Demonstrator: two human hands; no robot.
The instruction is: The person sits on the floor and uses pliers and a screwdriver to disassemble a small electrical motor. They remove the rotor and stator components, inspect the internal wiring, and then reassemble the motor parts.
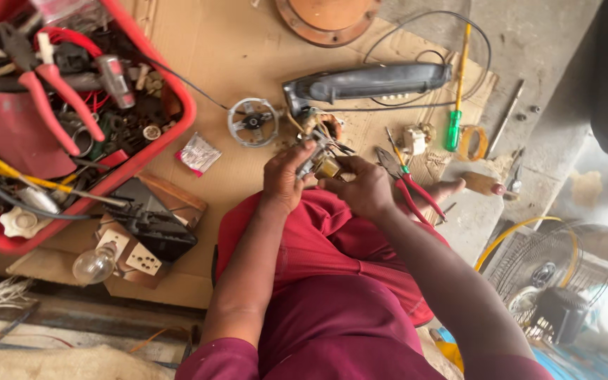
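Here, both hands meet over the lap: the left hand point(286, 176) and right hand point(360, 188) pinch a small wired motor part point(321, 163) between them. Red-handled pliers point(411, 186) lie just right; beyond, a dark elongated housing point(367, 82) lies crosswise on cardboard point(226, 49).

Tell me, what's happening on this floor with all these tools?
A person sitting on cardboard holds a small metal and wire part in both hands, the left hand and right hand gripping it together. Red-handled pliers lie beside the right hand. A red tray of tools sits to the left.
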